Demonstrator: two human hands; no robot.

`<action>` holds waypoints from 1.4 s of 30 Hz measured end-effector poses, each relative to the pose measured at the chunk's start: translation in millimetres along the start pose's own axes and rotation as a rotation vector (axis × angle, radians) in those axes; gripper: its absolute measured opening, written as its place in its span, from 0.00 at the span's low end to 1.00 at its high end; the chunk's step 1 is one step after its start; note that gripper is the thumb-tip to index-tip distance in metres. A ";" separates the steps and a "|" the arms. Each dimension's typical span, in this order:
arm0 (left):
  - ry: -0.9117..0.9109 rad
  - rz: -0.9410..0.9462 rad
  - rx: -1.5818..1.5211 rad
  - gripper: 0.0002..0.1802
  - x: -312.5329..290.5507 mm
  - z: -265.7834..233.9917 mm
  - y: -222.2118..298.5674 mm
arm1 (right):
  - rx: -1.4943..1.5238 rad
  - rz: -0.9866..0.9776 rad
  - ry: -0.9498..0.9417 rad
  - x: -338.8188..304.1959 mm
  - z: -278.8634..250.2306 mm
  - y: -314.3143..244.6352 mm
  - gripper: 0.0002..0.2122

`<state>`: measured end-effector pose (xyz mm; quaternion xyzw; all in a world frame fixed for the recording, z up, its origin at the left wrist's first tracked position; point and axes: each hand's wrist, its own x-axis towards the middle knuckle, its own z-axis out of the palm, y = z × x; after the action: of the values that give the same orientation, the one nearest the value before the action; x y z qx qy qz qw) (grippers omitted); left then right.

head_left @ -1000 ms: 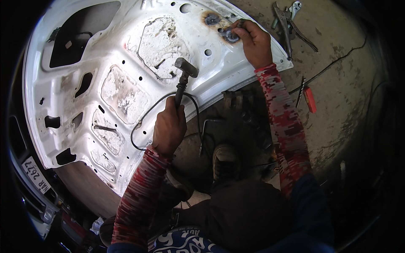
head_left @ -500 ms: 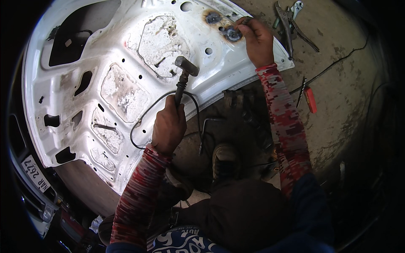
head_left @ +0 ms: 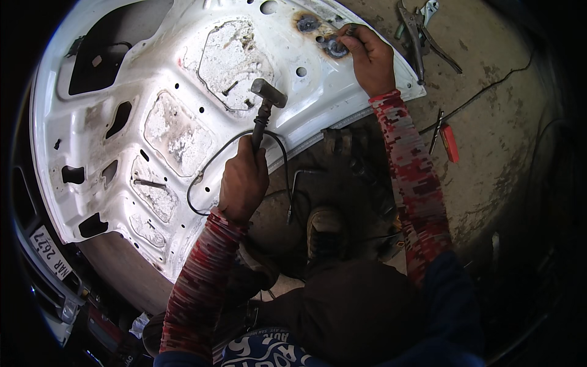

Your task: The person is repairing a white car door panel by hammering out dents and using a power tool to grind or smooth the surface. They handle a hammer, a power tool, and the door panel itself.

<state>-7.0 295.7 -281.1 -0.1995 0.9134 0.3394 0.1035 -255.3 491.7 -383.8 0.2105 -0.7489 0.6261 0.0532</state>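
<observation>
A white car hood (head_left: 324, 107) lies with its ribbed inner side up. My left hand (head_left: 243, 180) is wrapped round the handle of a hammer (head_left: 269, 93), whose metal head hangs over the panel's lower middle. Near the hood's far right corner, my right hand (head_left: 374, 60) pinches a small dark metal piece (head_left: 351, 30), partly hidden by the fingers. Just left of those fingertips is a scorched grey patch (head_left: 334, 48) on the panel, with a second burnt patch (head_left: 307, 23) farther off. Whether the pinched piece touches the metal cannot be made out.
Locking pliers (head_left: 416, 38) and a wrench (head_left: 430, 10) lie on the floor beyond the hood's right corner. A red-handled tool (head_left: 449, 144) rests near a black cable (head_left: 480, 95). An L-shaped wrench (head_left: 295, 183) lies before my shoe (head_left: 325, 225). A loose bolt (head_left: 231, 88) sits on the hood.
</observation>
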 end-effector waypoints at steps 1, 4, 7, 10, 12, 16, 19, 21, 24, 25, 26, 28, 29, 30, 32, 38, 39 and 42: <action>-0.003 -0.004 0.002 0.10 -0.1 0.0 -0.2 | -0.001 0.002 0.010 -0.1 0.5 0.4 0.08; -0.010 -0.010 0.003 0.10 -0.3 -0.3 -1.0 | -0.044 -0.026 -0.003 0.1 0.5 1.7 0.09; -0.010 -0.006 -0.003 0.10 -0.4 0.2 -2.0 | -0.055 -0.040 -0.010 0.2 0.5 1.2 0.08; -0.001 -0.003 -0.001 0.10 0.4 1.0 -1.6 | -0.074 -0.055 -0.016 -0.5 0.1 -2.4 0.08; 0.007 -0.003 0.007 0.11 0.8 -0.2 0.8 | -0.130 -0.094 -0.016 -1.8 0.0 -6.0 0.08; -0.027 -0.022 -0.033 0.15 1.6 -10.6 17.1 | -0.214 -0.089 -0.020 -4.0 -0.5 -12.4 0.08; 0.009 0.095 -0.113 0.19 7.5 -18.4 41.2 | -0.186 -0.150 -0.027 -4.4 0.0 -14.5 0.09; 0.095 0.214 -0.172 0.20 16.4 -17.8 61.1 | -0.229 -0.160 -0.040 -5.4 0.0 -15.4 0.08; 0.119 0.236 -0.234 0.21 28.6 -16.8 84.7 | -0.261 -0.168 -0.056 -6.0 -1.8 -16.6 0.08; 0.144 0.275 -0.247 0.21 32.4 -15.9 89.9 | -0.258 -0.175 -0.055 -5.9 -2.3 -17.0 0.08; 0.126 0.265 -0.264 0.22 36.3 -15.3 93.2 | -0.276 -0.173 -0.069 -5.7 -2.7 -17.2 0.08; 0.087 0.251 -0.199 0.22 45.3 -12.6 97.5 | -0.298 -0.176 -0.087 -5.6 -3.3 -17.7 0.08; 0.079 0.264 -0.167 0.22 48.6 -11.9 99.4 | -0.290 -0.179 -0.085 -5.5 -3.3 -17.7 0.09; 0.035 0.183 -0.098 0.21 50.1 -12.3 101.4 | -0.283 -0.183 -0.083 -5.4 -3.1 -17.7 0.09; 0.070 0.246 -0.151 0.21 50.5 -17.1 106.9 | -0.284 -0.184 -0.082 -5.0 -3.0 -17.3 0.09; 0.195 0.322 -0.438 0.21 40.6 -46.9 123.1 | -0.225 -0.197 -0.047 -4.5 1.4 -16.8 0.09; 0.234 0.357 -0.485 0.21 40.2 -49.0 121.6 | -0.236 -0.195 -0.062 -4.1 1.0 -16.9 0.09; 0.282 0.399 -0.230 0.17 54.8 -28.7 112.6 | -0.249 -0.231 -0.057 -0.7 0.3 -16.5 0.10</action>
<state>-106.8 338.3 -212.3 -0.0713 0.8954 0.4237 -0.1168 -248.3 489.5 -369.0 0.3046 -0.7927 0.5121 0.1289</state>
